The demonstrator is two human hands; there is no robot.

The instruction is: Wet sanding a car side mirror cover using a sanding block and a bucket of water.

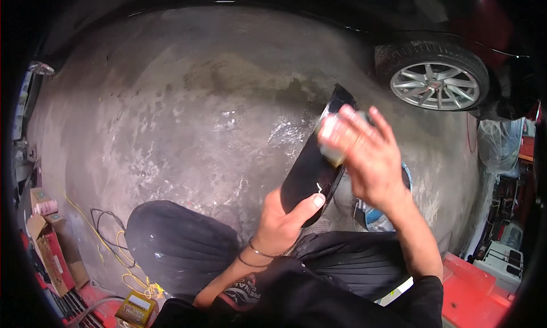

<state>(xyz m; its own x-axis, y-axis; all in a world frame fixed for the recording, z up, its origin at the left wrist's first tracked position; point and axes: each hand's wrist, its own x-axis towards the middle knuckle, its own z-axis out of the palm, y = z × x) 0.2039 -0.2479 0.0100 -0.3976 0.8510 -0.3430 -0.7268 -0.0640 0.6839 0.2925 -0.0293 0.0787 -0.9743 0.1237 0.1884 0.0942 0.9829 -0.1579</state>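
A long black curved panel (pixel 307 168) slants up and away over my lap, its narrow far end pointing toward the wheel. My left hand (pixel 285 217) grips its near end, with the thumb on the top face beside a small pale squiggle mark. My right hand (pixel 367 151) presses a pale pad (pixel 332 141) with a yellowish lower edge against the panel's far half. Motion smears those fingers and the pad, so its exact kind is unclear. Behind my right wrist, partly hidden, stands a blue bucket (pixel 373 218).
A dark car with a silver-spoked wheel (pixel 436 84) stands at the far right. The concrete floor (pixel 188 117) has wet patches. Yellow cord (pixel 122 254), an open cardboard box (pixel 54 251) and a yellow-brown box (pixel 135 311) lie left; a red surface (pixel 473 294) and grey case (pixel 500 265) right.
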